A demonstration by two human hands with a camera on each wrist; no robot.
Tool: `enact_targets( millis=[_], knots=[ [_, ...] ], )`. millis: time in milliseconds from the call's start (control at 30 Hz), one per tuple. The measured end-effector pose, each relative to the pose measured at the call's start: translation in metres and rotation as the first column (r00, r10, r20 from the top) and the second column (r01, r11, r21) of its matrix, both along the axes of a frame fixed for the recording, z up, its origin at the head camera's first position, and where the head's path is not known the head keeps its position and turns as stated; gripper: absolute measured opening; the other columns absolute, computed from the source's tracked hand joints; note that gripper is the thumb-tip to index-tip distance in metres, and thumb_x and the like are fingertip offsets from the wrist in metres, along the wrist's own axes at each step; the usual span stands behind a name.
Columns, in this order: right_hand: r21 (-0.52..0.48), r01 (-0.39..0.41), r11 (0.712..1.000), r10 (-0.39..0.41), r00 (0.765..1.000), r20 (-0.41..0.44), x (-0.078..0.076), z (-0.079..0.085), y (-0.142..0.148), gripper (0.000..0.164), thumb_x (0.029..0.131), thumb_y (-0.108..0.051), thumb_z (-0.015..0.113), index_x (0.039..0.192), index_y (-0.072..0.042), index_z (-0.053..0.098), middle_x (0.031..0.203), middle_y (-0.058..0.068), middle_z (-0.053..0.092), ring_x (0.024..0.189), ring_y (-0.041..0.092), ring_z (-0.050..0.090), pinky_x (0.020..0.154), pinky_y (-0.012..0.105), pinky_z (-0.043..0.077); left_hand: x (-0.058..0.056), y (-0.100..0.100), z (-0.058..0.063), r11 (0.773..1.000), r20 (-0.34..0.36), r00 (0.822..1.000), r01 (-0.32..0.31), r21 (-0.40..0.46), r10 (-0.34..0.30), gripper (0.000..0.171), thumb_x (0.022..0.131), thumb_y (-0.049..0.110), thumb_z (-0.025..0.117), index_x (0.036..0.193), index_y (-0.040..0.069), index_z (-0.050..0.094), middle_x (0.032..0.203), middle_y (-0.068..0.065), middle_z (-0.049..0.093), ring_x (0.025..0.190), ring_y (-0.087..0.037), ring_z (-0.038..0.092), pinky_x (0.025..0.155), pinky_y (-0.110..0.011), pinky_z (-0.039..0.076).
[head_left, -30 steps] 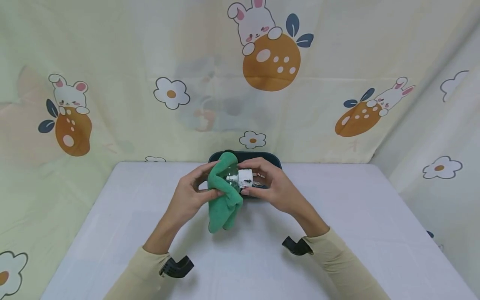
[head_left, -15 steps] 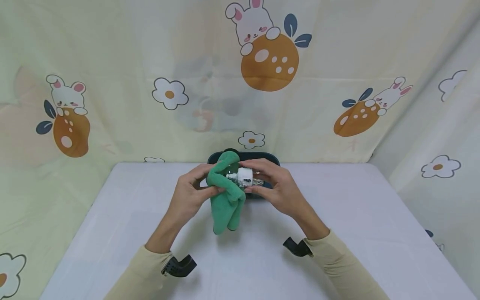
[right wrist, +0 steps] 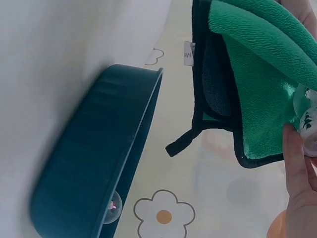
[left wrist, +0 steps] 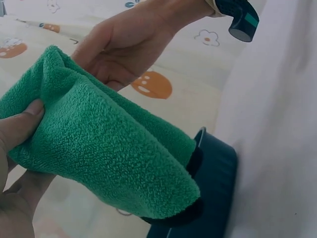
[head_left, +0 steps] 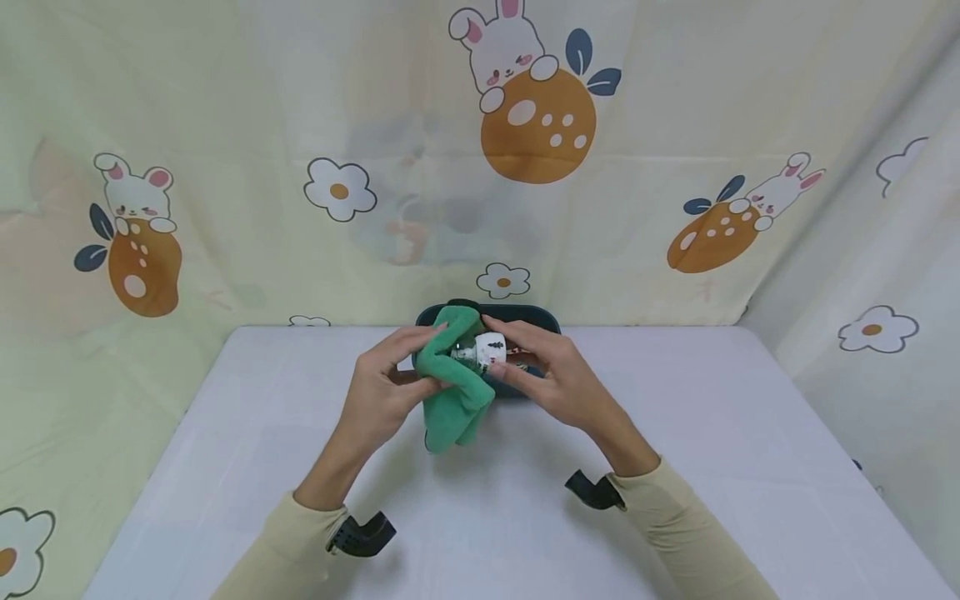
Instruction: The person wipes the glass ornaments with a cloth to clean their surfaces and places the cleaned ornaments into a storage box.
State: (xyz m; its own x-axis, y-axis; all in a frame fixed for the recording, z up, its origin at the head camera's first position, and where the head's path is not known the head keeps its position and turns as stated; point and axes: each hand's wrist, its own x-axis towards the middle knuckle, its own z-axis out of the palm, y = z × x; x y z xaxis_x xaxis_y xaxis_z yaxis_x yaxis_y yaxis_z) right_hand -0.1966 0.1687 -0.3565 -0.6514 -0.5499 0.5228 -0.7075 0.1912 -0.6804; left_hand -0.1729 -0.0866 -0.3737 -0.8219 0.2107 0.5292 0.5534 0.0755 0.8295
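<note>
A small snow globe [head_left: 491, 348] with a clear dome and a white base bearing dark tree marks is held over the far part of the table. My left hand [head_left: 378, 392] grips a green terry cloth [head_left: 453, 412] folded over the dome. The right hand [head_left: 553, 373] pinches the white base between thumb and fingers. Seen from the left wrist, the cloth [left wrist: 109, 148] conceals the globe, with my left thumb pressing on it. In the right wrist view, the cloth's dark edging and loop hang down beside the globe [right wrist: 309, 130].
A dark teal basin [head_left: 540, 315] stands behind the hands at the table's back edge. In the right wrist view another clear globe [right wrist: 114, 208] shows inside it. A patterned curtain [head_left: 420, 208] hangs behind the white-covered table [head_left: 510, 533].
The white base has turned in my right fingers, so its dark print now faces upward more. The cloth's hanging end has swung and risen slightly. Both hands remain in nearly the same place.
</note>
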Motion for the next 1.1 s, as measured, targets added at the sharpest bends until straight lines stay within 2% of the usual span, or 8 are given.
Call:
enact_targets(
  millis=[133, 267, 367, 467, 567, 733, 900, 1100],
  knots=[
    [0.030, 0.008, 1.000, -0.009, 0.999, 0.039, -0.001, 0.003, 0.001, 0.054, 0.099, -0.006, 0.066, 0.150, -0.005, 0.049, 0.142, 0.013, 0.059, 0.111, 0.020, 0.064, 0.093, 0.033, 0.060, 0.000, 0.002, -0.001, 1.000, -0.055, 0.998, -0.024, -0.016, 0.023, 0.057, 0.082, -0.008, 0.080, 0.135, 0.007, 0.066, 0.130, -0.007, 0.064, 0.121, -0.022, 0.062, 0.086, -0.032, 0.061],
    [0.103, 0.042, 0.994, -0.052, 0.993, 0.102, 0.001, 0.007, 0.002, 0.052, 0.104, -0.018, 0.060, 0.152, -0.006, 0.046, 0.147, 0.011, 0.056, 0.118, 0.019, 0.062, 0.097, 0.033, 0.057, 0.000, 0.004, -0.003, 0.996, -0.104, 0.993, -0.069, -0.057, 0.063, 0.056, 0.083, -0.008, 0.079, 0.135, 0.008, 0.066, 0.131, -0.006, 0.064, 0.119, -0.023, 0.064, 0.083, -0.030, 0.062],
    [0.167, 0.060, 0.984, -0.086, 0.984, 0.158, 0.003, 0.011, 0.002, 0.054, 0.106, -0.025, 0.057, 0.155, -0.008, 0.042, 0.139, 0.007, 0.060, 0.117, 0.017, 0.060, 0.095, 0.029, 0.057, 0.000, 0.005, -0.004, 0.992, -0.128, 0.988, -0.096, -0.077, 0.085, 0.057, 0.083, -0.007, 0.079, 0.136, 0.009, 0.066, 0.131, -0.007, 0.064, 0.119, -0.023, 0.065, 0.083, -0.029, 0.062],
    [0.181, 0.057, 0.982, -0.091, 0.979, 0.185, 0.004, 0.013, 0.002, 0.056, 0.105, -0.024, 0.058, 0.156, -0.009, 0.040, 0.133, 0.004, 0.060, 0.111, 0.017, 0.059, 0.092, 0.029, 0.056, 0.000, 0.006, -0.004, 0.992, -0.132, 0.987, -0.102, -0.074, 0.092, 0.057, 0.083, -0.008, 0.079, 0.135, 0.008, 0.066, 0.129, -0.008, 0.064, 0.118, -0.024, 0.065, 0.083, -0.030, 0.062],
    [0.165, 0.055, 0.985, -0.078, 0.987, 0.139, 0.004, 0.013, 0.001, 0.058, 0.104, -0.019, 0.061, 0.156, -0.008, 0.039, 0.136, 0.005, 0.057, 0.110, 0.018, 0.060, 0.093, 0.030, 0.058, -0.001, 0.005, -0.004, 0.993, -0.116, 0.989, -0.101, -0.055, 0.094, 0.056, 0.083, -0.008, 0.079, 0.135, 0.008, 0.066, 0.125, -0.009, 0.066, 0.115, -0.024, 0.067, 0.084, -0.031, 0.061],
    [0.130, 0.067, 0.989, -0.065, 0.998, -0.018, 0.004, 0.009, -0.002, 0.063, 0.098, -0.009, 0.068, 0.155, -0.006, 0.040, 0.143, 0.011, 0.055, 0.116, 0.021, 0.062, 0.094, 0.033, 0.059, -0.002, 0.004, -0.003, 0.993, -0.068, 0.991, -0.115, -0.027, 0.113, 0.053, 0.084, -0.006, 0.078, 0.134, 0.008, 0.067, 0.122, -0.008, 0.068, 0.112, -0.022, 0.066, 0.085, -0.030, 0.061],
    [0.087, 0.075, 0.993, -0.060, 0.985, -0.159, 0.002, 0.006, -0.002, 0.067, 0.091, -0.002, 0.074, 0.152, -0.003, 0.045, 0.143, 0.011, 0.056, 0.124, 0.023, 0.060, 0.095, 0.033, 0.059, -0.003, 0.002, 0.001, 0.994, 0.027, 0.994, -0.107, -0.016, 0.107, 0.050, 0.086, 0.000, 0.079, 0.133, 0.011, 0.068, 0.123, -0.008, 0.068, 0.115, -0.022, 0.065, 0.086, -0.029, 0.061],
    [0.043, 0.036, 0.998, -0.025, 0.970, -0.241, 0.000, 0.005, 0.000, 0.067, 0.084, 0.006, 0.078, 0.145, -0.002, 0.051, 0.143, 0.013, 0.056, 0.128, 0.025, 0.058, 0.095, 0.033, 0.058, -0.005, -0.002, 0.006, 0.997, 0.154, 0.985, -0.071, -0.006, 0.071, 0.047, 0.085, 0.005, 0.082, 0.130, 0.011, 0.070, 0.127, -0.006, 0.069, 0.120, -0.021, 0.064, 0.090, -0.028, 0.060]
  ],
)
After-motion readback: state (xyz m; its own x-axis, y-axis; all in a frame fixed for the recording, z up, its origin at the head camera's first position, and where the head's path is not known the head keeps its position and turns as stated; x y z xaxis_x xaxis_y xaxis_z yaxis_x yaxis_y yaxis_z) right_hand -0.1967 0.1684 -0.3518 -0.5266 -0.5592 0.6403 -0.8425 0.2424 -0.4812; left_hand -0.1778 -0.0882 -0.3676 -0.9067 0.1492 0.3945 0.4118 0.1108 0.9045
